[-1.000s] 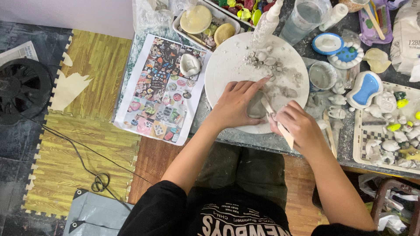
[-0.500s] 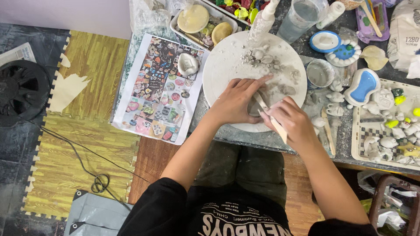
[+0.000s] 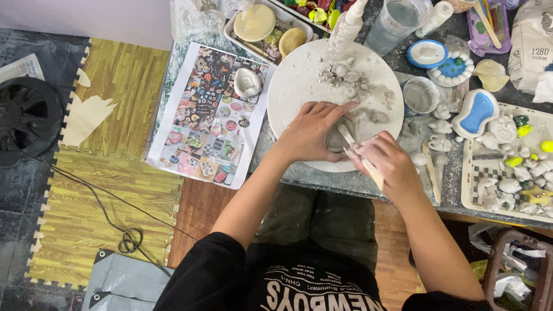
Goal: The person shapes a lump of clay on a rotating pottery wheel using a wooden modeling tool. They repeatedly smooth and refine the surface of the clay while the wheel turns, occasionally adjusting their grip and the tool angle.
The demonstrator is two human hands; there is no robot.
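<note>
Hands (image 3: 351, 147) crowd clay lump (image 3: 337, 138), board (image 3: 299, 80) near edge.

A grey lump of clay (image 3: 336, 140) lies on the round white board (image 3: 299, 86) near the surface's front edge; a pale wooden modelling tool (image 3: 362, 158) slants across it.

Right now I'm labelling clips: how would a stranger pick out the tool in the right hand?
Find the round white board on the cluttered table. At its near edge the left hand cups a grey clay lump. The wooden stick slants from that lump through the right hand; a similar stick lies loose, unheld.
</note>
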